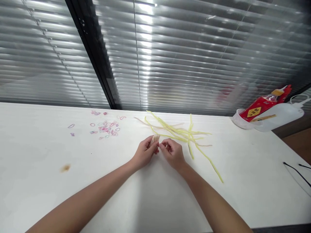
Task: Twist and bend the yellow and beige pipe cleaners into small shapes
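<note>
My left hand (145, 151) is closed around a small cream-coloured bundle (155, 139), whose pale ridged top sticks up past the thumb. Close beside it, my right hand (173, 152) has its thumb and forefinger pinched together at the bundle's right side. Whatever lies between those fingertips is too small to make out. Just beyond my right hand, several long yellow fuzzy strands like pipe cleaners (178, 132) lie crossed in a loose heap on the white table (109, 194). A few thin pale pink strands (206, 145) lie among them.
Small coloured rubber bands (105, 128) are scattered at the back left. A brown stain (65, 168) marks the table. At the back right stand a red bottle (259, 108) in a clear plastic cup (243, 122) and a white squeeze bottle (284, 116). Black glasses temples (296, 171) show at right; window blinds (182, 58) rise behind.
</note>
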The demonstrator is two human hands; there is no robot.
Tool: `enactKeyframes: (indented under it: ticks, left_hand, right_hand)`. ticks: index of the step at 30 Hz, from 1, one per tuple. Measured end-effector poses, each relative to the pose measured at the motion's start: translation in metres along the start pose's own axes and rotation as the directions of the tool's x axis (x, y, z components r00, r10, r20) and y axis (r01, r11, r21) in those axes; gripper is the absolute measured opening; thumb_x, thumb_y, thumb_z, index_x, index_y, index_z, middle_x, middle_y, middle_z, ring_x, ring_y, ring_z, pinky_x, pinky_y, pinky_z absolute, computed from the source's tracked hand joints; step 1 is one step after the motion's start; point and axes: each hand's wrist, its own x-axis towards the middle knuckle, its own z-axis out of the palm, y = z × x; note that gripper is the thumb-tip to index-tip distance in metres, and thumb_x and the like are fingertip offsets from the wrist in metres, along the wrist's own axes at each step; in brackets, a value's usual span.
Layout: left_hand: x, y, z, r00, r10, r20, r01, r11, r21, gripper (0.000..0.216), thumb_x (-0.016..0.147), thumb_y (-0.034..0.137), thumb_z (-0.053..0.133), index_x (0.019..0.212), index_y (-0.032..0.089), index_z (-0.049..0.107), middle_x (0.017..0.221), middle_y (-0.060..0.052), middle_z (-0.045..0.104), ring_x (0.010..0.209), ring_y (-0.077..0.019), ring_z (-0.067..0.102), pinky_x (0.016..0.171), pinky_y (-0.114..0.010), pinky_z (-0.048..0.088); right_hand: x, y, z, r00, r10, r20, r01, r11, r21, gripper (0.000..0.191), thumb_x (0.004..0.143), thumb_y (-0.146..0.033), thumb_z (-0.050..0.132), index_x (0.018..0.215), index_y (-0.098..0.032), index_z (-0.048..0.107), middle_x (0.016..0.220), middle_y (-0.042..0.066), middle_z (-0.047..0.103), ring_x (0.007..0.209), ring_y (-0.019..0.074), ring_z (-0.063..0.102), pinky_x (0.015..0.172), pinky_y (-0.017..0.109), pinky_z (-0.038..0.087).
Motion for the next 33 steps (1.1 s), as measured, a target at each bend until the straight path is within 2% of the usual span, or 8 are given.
enactKeyframes:
  ticks: [4, 8, 11, 14, 16, 19, 25, 33]
  left_hand:
    - [-0.0045, 0.0029, -0.0004, 0.99, 0.106, 0.089, -0.129, 0.936, 0.327, 0.036, 0.087, 0.024, 0.046, 0.121, 0.021, 0.056, 0.076, 0.0, 0.058, 0.061, -0.0105, 0.047, 0.059, -0.024, 0.04]
    - [-0.0057, 0.0041, -0.0004, 0.975, 0.166, 0.148, -0.216, 0.869, 0.445, 0.04, 0.086, 0.02, 0.043, 0.123, 0.021, 0.055, 0.086, -0.002, 0.062, 0.071, -0.013, 0.052, 0.068, -0.026, 0.043]
    - [-0.006, 0.0027, 0.0006, 0.985, 0.136, 0.103, -0.167, 0.9, 0.404, 0.051, 0.087, 0.026, 0.045, 0.137, 0.023, 0.038, 0.094, -0.004, 0.062, 0.074, -0.0135, 0.055, 0.071, -0.028, 0.045]
    - [-0.006, 0.0012, 0.0017, 0.993, 0.104, 0.061, -0.116, 0.96, 0.255, 0.06, 0.087, 0.03, 0.049, 0.14, 0.029, 0.021, 0.105, -0.005, 0.057, 0.066, -0.0104, 0.055, 0.066, -0.027, 0.046]
    - [-0.0055, 0.0009, 0.0019, 0.993, 0.093, 0.071, -0.104, 0.978, 0.179, 0.048, 0.086, 0.033, 0.051, 0.13, 0.028, 0.033, 0.105, -0.005, 0.057, 0.066, -0.0098, 0.055, 0.065, -0.027, 0.045]
    - [-0.0036, 0.0021, 0.0006, 0.993, 0.034, 0.116, -0.048, 0.991, 0.123, 0.026, 0.085, 0.037, 0.054, 0.105, 0.022, 0.05, 0.083, -0.001, 0.058, 0.064, -0.0108, 0.052, 0.061, -0.025, 0.042]
    - [0.0012, 0.0051, -0.0041, 0.987, -0.062, 0.146, 0.07, 0.996, -0.051, 0.026, 0.082, 0.041, 0.057, 0.094, 0.018, 0.056, 0.069, 0.0, 0.054, 0.064, -0.0111, 0.05, 0.058, -0.023, 0.038]
    - [0.0024, 0.0027, -0.0014, 0.993, -0.071, 0.097, 0.068, 0.997, 0.035, 0.029, 0.084, 0.045, 0.052, 0.088, 0.016, 0.057, 0.064, 0.001, 0.054, 0.059, -0.0109, 0.049, 0.056, -0.023, 0.037]
  right_hand:
    - [0.0005, -0.0001, -0.0002, 1.0, 0.004, 0.008, -0.004, 0.998, 0.067, 0.032, 0.078, -0.029, 0.061, 0.109, -0.02, 0.056, 0.072, -0.002, 0.059, 0.055, 0.0104, 0.047, 0.057, 0.023, 0.045]
    - [0.001, 0.0008, 0.0, 0.998, -0.061, 0.017, 0.06, 0.996, 0.059, 0.031, 0.079, -0.027, 0.06, 0.109, -0.02, 0.06, 0.077, 0.001, 0.061, 0.06, 0.0119, 0.05, 0.058, 0.025, 0.045]
    - [0.0013, 0.0013, 0.0001, 0.995, -0.096, -0.004, 0.097, 0.992, 0.081, 0.021, 0.082, -0.026, 0.057, 0.102, -0.02, 0.063, 0.077, 0.001, 0.062, 0.061, 0.0127, 0.052, 0.057, 0.025, 0.044]
    - [0.0014, 0.0009, 0.0006, 0.997, -0.068, -0.037, 0.073, 0.986, 0.147, 0.015, 0.082, -0.024, 0.057, 0.096, -0.021, 0.062, 0.083, 0.002, 0.065, 0.06, 0.0121, 0.053, 0.058, 0.025, 0.045]
    - [0.0015, 0.0006, 0.0009, 0.998, -0.029, -0.049, 0.038, 0.98, 0.195, 0.013, 0.082, -0.023, 0.057, 0.094, -0.021, 0.061, 0.084, 0.002, 0.065, 0.059, 0.0114, 0.053, 0.057, 0.025, 0.046]
    - [0.0018, 0.0008, 0.0006, 0.999, 0.027, -0.04, -0.015, 0.966, 0.26, 0.011, 0.082, -0.024, 0.057, 0.093, -0.021, 0.06, 0.077, 0.0, 0.062, 0.059, 0.0115, 0.054, 0.056, 0.024, 0.045]
    - [0.0028, 0.0062, 0.0006, 0.994, 0.11, -0.022, -0.093, 0.917, 0.389, 0.011, 0.083, -0.026, 0.056, 0.092, -0.021, 0.057, 0.071, -0.001, 0.057, 0.056, 0.0109, 0.052, 0.052, 0.023, 0.043]
    - [0.0033, 0.0052, -0.0004, 0.992, 0.125, -0.031, -0.105, 0.924, 0.367, 0.013, 0.08, -0.024, 0.056, 0.092, -0.019, 0.059, 0.07, 0.0, 0.06, 0.059, 0.012, 0.056, 0.055, 0.024, 0.047]
